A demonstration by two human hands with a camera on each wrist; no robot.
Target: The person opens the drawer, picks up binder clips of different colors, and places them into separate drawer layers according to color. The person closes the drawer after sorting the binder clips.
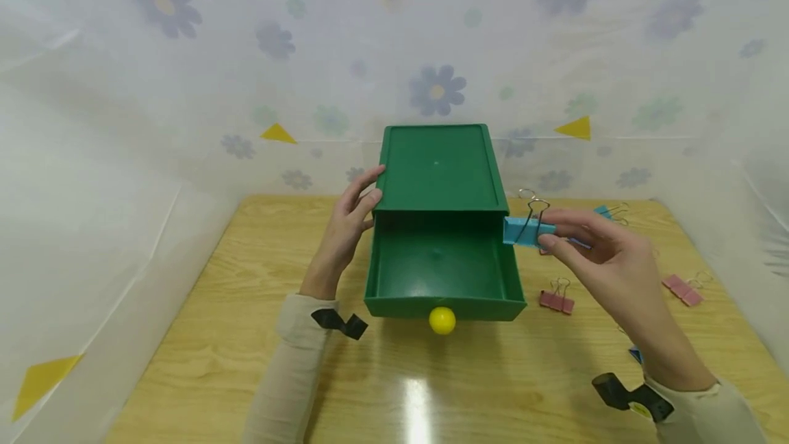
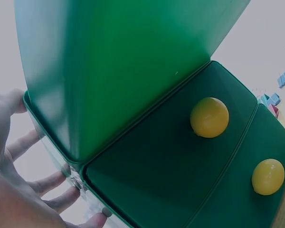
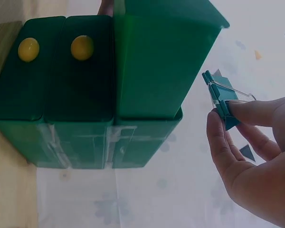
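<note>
Wooden table (image 1: 259, 334), centre frame: left hand (image 1: 345, 225), fingers straight, steadies the drawer box (image 1: 439, 170); right hand (image 1: 607, 259) pinches a blue clip (image 1: 524, 230) just right of the open drawer (image 1: 440, 273), a light, stiff, springy piece probably best held by its body.

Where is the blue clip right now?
In the head view, the blue metal-handled binder clip is pinched in the right hand, just right of the green plastic drawer box, beside its open top drawer.
</note>
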